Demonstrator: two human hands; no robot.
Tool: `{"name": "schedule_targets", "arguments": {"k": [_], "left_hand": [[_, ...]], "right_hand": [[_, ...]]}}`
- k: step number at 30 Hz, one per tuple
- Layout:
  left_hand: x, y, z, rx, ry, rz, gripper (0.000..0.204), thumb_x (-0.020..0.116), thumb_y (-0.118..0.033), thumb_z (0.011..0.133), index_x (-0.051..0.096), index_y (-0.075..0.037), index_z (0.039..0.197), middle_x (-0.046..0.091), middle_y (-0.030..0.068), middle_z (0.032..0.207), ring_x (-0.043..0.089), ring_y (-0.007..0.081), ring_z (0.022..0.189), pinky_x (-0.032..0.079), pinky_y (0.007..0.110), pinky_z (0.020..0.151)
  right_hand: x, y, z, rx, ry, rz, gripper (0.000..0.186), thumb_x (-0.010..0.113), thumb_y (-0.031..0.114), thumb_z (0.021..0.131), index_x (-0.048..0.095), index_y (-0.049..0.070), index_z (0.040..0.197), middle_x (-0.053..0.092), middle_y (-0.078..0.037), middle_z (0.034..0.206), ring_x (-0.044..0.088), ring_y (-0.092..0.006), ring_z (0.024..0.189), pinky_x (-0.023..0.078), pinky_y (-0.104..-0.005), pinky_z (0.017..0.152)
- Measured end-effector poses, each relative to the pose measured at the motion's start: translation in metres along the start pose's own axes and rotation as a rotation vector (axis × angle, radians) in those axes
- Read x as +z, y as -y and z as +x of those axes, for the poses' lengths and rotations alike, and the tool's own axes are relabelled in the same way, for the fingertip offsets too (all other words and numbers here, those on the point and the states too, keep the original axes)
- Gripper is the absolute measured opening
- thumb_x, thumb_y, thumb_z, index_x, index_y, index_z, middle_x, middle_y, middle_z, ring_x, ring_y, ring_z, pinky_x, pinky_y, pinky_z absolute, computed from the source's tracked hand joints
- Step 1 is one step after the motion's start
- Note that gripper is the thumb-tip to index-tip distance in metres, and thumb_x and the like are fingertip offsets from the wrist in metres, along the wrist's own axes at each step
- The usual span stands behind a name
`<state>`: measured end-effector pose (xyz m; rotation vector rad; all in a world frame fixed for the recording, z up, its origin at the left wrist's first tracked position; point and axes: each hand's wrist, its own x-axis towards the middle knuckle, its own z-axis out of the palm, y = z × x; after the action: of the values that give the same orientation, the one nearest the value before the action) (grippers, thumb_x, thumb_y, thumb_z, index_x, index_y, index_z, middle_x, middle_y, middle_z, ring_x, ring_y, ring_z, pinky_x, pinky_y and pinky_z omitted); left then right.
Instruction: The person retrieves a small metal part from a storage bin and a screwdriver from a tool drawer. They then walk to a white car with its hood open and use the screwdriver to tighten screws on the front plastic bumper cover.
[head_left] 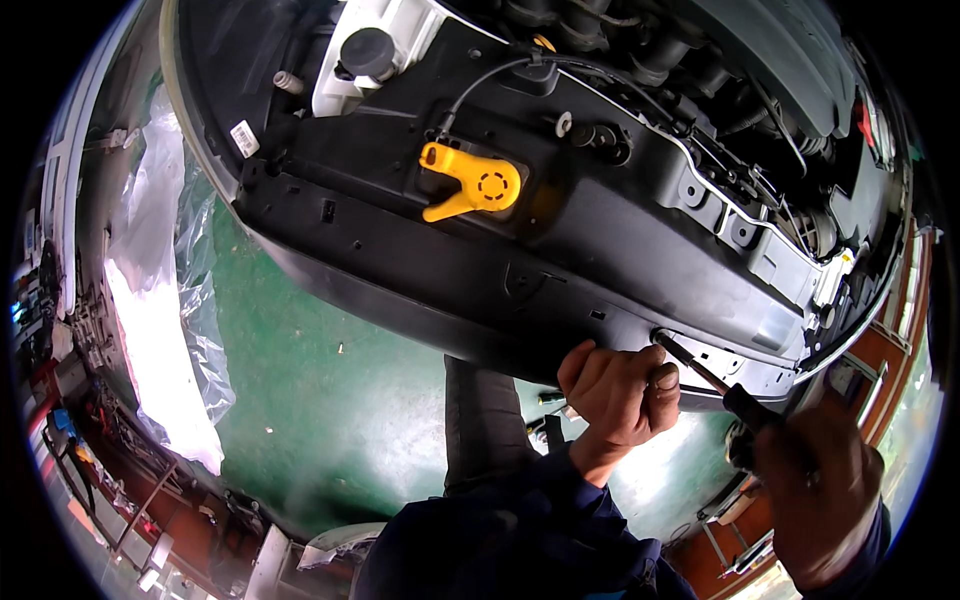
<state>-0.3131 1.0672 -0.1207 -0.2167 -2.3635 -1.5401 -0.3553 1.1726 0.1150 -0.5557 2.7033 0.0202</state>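
My right hand (pixel 820 485) grips the black handle of a driver tool (pixel 745 405), whose metal shaft angles up-left to the front edge of a black plastic panel (pixel 420 260). Just below and left of the tool's tip, my left hand (pixel 620 390) is closed, fingers curled at the panel's lip; what is inside them is hidden. The panel spans the front of a car's open engine bay (pixel 660 50). On it sits a yellow release handle (pixel 480 180) with a black cable running up from it.
A white reservoir (pixel 335 95) with a black cap is at upper left. Clear plastic sheeting (pixel 160 300) lies on the green floor (pixel 300 380). Cluttered shelving with tools (pixel 75 440) lines the left edge, and brown woodwork (pixel 885 370) is at right. My dark-clad leg (pixel 475 420) shows below the panel.
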Motion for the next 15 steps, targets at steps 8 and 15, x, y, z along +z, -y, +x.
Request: {"name": "schedule_targets", "arguments": {"k": [8,15], "left_hand": [[0.003,-0.001,0.005,0.017,-0.013,0.028,0.018,0.051,-0.018,0.095,0.055,-0.008,0.080,0.065,0.0013,0.072,0.054,0.0177,0.059,0.038,0.036,0.089],[0.012,0.002,0.000,0.076,-0.095,0.071,0.032,0.042,-0.022,0.101,0.056,-0.006,0.076,0.053,-0.0020,0.060,0.047,0.0132,0.054,0.038,0.035,0.088]], "right_hand": [[0.019,-0.002,0.006,0.044,-0.210,0.099,0.026,0.070,0.002,0.080,0.070,0.004,0.106,0.065,-0.010,0.100,0.067,-0.0215,0.083,0.058,-0.0286,0.062],[0.012,0.017,-0.007,0.184,-0.058,-0.138,0.023,0.071,0.018,0.076,0.065,0.002,0.092,0.064,-0.011,0.081,0.064,-0.0197,0.064,0.050,-0.0347,0.058]]}}
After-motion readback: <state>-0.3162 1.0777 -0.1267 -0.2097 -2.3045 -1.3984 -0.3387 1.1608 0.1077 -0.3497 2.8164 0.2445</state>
